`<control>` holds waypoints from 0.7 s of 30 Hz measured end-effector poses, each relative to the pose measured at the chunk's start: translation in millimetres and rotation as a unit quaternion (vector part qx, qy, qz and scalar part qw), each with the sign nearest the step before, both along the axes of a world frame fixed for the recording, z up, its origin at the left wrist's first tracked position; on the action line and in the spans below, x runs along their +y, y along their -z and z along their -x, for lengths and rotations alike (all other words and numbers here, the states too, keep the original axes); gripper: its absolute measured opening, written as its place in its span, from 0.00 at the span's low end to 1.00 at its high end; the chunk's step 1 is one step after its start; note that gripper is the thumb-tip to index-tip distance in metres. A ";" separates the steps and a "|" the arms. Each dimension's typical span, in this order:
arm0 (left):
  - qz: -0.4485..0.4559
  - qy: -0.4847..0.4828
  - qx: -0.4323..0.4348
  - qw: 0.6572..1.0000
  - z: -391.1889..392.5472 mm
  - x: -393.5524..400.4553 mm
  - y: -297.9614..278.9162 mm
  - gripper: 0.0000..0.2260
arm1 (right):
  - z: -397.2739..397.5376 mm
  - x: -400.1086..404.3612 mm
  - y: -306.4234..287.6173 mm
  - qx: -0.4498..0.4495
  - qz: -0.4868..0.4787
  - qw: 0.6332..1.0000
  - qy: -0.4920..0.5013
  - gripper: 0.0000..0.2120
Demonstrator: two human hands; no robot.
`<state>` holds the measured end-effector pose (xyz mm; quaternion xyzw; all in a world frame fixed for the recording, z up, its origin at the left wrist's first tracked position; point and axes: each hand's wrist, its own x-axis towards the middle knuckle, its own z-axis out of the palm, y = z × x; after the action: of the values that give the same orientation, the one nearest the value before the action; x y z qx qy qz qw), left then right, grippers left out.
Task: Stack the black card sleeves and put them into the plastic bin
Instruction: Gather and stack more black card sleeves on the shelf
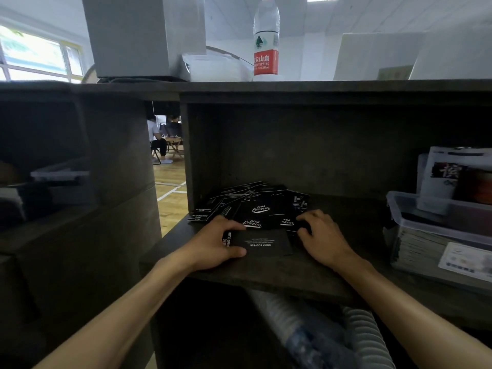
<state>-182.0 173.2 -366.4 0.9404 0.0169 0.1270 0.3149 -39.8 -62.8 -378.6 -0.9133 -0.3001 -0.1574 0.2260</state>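
Observation:
A loose heap of black card sleeves (255, 206) with white lettering lies on a dark shelf (266, 272) inside a cubby. One sleeve (263, 243) lies flat at the front of the heap. My left hand (215, 246) grips this front sleeve at its left edge, thumb along the near side. To the right, my right hand (322, 235) rests on the heap's right end, its fingers curled onto the sleeves there. A clear plastic bin (436, 230) stands on the shelf further right, apart from both hands.
The bin holds papers and printed packets (450, 177). A water bottle (266, 38) and white boxes (127, 35) stand on the shelf top above. The cubby's left wall (197, 155) is close to the heap. Ribbed hoses (367, 339) lie below the shelf.

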 end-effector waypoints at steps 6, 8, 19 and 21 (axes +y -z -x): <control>0.040 0.035 -0.095 0.994 0.3 2.5 4.6 0.19 | 20.2 0.5 -4.5 -0.088 -0.010 0.986 -0.140 0.18; 0.029 0.023 -0.109 0.993 -3.8 2.8 5.3 0.19 | 30.2 4.9 -5.3 -0.073 -0.019 0.984 -0.159 0.22; 0.044 0.024 -0.181 0.982 -20.0 -4.4 9.4 0.27 | 52.8 40.6 -2.4 0.076 -0.138 0.973 -0.168 0.22; 0.018 -0.084 -0.237 0.968 -19.6 4.9 12.9 0.19 | 47.2 30.6 -4.9 0.061 -0.162 0.975 -0.142 0.13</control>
<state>-162.4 178.0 -379.3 0.8728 0.0232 0.3722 0.3149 -87.0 -32.3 -373.6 -0.8207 -0.3829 -0.1140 0.4085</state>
